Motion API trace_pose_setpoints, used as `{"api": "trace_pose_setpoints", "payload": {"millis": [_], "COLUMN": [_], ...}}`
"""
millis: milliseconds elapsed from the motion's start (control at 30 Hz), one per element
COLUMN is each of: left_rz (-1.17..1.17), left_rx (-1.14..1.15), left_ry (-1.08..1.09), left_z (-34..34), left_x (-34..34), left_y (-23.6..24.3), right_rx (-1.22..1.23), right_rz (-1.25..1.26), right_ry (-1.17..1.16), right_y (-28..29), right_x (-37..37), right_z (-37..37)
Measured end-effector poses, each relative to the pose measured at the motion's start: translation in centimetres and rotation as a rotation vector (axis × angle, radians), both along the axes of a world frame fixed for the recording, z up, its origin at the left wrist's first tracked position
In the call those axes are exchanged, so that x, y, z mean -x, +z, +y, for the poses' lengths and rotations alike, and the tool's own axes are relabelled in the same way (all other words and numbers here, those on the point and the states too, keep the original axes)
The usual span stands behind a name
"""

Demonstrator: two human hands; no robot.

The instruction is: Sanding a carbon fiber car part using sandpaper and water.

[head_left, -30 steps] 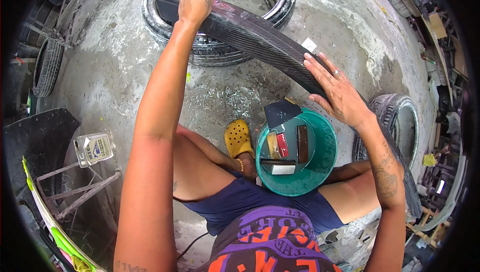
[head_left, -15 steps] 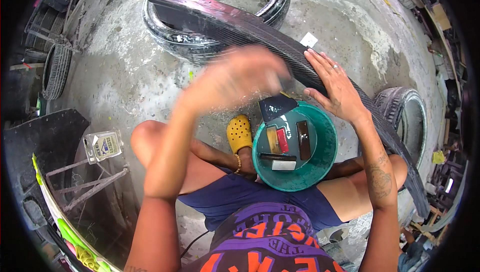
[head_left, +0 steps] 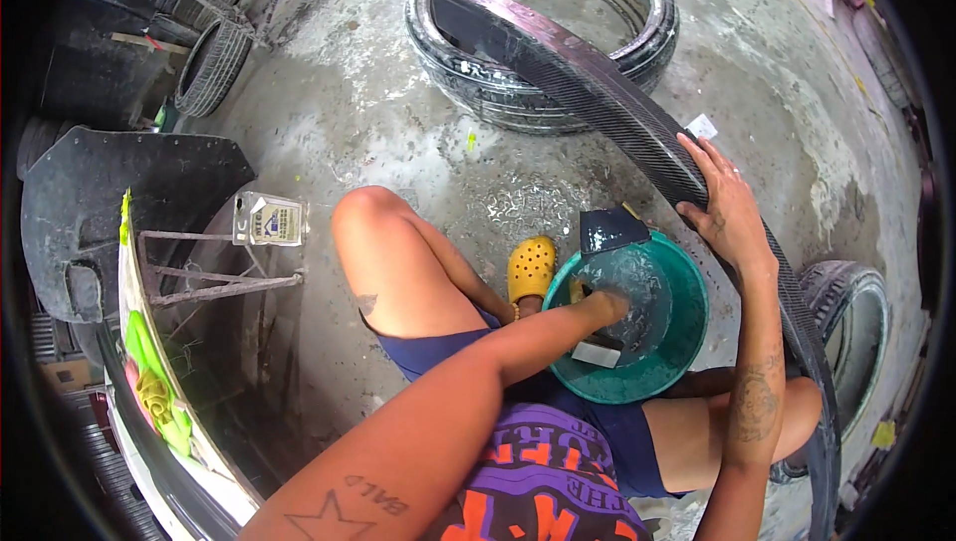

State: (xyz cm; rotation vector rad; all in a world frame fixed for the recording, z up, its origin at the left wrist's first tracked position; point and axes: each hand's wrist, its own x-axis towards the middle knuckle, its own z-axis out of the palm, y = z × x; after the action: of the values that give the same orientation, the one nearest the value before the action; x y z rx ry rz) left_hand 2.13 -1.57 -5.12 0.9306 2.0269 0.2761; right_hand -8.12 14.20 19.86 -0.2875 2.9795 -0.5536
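Observation:
My left hand reaches down into the water of a green bucket between my legs. Its fingers are hidden in the cloudy water. A light grey block shows under my wrist, and other pieces there are mostly covered. Over the bucket's far rim lies a wet dark sheet, seemingly sandpaper. My right hand holds a long, curved carbon-fibre strip, with fingers across its top and the thumb at its near side. The strip is wet at its far end.
The strip's far end rests on a tyre; another tyre stands at the right. A black panel and a metal frame are at the left. My foot, in a yellow clog, is beside the bucket on wet concrete.
My left hand has gone from a blurred sweep beside the strip down into the bucket, stirring its water. My right hand remains on the strip. The whole view has shifted.

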Motion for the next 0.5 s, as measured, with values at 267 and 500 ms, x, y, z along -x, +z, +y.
{"api": "trace_pose_setpoints", "payload": {"millis": [267,500], "left_rz": [0.020,0.658], "left_rx": [-0.622,-0.722], "left_ry": [0.332,0.827], "left_z": [-9.4,-19.9], "left_x": [3.9,15.1], "left_y": [15.5,20.9], "right_rx": [0.255,0.212], "right_rz": [-0.198,-0.151], "right_ry": [0.014,0.024], "right_y": [0.1,-0.1], "right_x": [2.6,2.3], "right_z": [2.9,2.8]}}
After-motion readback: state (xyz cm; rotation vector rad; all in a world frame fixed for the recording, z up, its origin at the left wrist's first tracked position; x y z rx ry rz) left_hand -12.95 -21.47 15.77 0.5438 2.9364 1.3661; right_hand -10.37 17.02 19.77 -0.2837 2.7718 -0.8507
